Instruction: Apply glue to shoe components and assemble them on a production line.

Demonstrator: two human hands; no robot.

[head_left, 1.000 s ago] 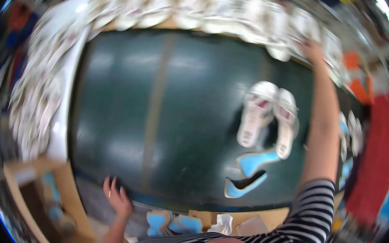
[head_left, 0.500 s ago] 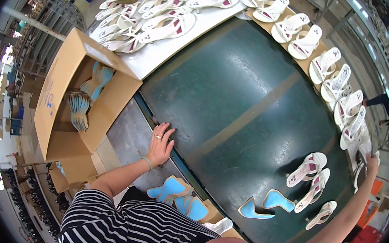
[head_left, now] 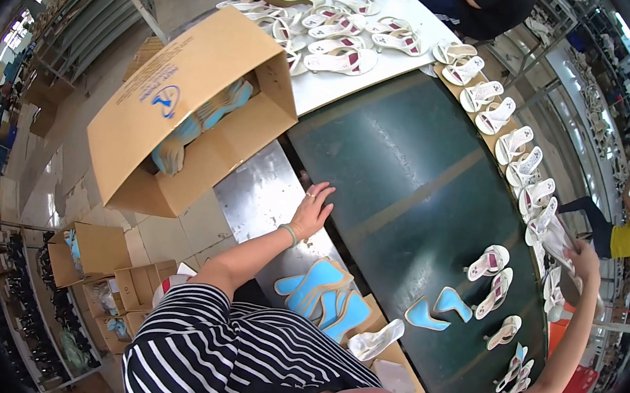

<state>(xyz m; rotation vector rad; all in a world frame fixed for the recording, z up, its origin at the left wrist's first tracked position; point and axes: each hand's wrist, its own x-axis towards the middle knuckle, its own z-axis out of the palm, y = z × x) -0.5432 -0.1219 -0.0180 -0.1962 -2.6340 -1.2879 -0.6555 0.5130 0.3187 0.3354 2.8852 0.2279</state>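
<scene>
My left hand lies at the near-left edge of the green belt, fingers apart and holding nothing. At the far right my right hand is closed at the end of a row of white heeled sandals. A pale, elongated thing meets its fingertips; its kind is unclear. On the belt lie a pair of white sandals, a single sandal and two blue-topped insoles. Beside my left forearm is a pile of blue insoles, with a whitish shoe-shaped piece near it.
A large cardboard box, opening toward the belt, holds blue insoles. Many white sandals cover a white table beyond. Smaller boxes and a shoe rack stand left. A person in yellow is at right.
My view has turned, so the scene sits differently and the floor boxes and more sandals at lower right show. My left hand stays at the belt's edge; my right remains by the sandal row.
</scene>
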